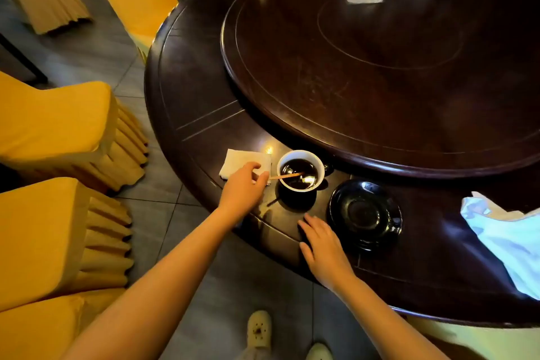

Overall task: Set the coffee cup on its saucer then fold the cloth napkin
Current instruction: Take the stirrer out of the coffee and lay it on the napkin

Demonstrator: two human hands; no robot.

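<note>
- The right hand [324, 245] lies flat on the rim of the surface [204, 114], fingers straight and holding nothing, just nearer than the coffee cup [299, 181].
- The black saucer [365, 213] sits just right of the cup, not touching it.
- The crumpled cloth napkin [502, 242] lies well right of the cup, past the saucer.
- The left hand [244, 184], just left of the cup, pinches a wooden stirrer [287, 175] whose far end dips into the coffee.
- The cup stands directly on the surface.
- A folded white square [239, 161] lies left of the cup, partly under the left hand.
- A turntable [380, 67] rises behind the cup.
</note>
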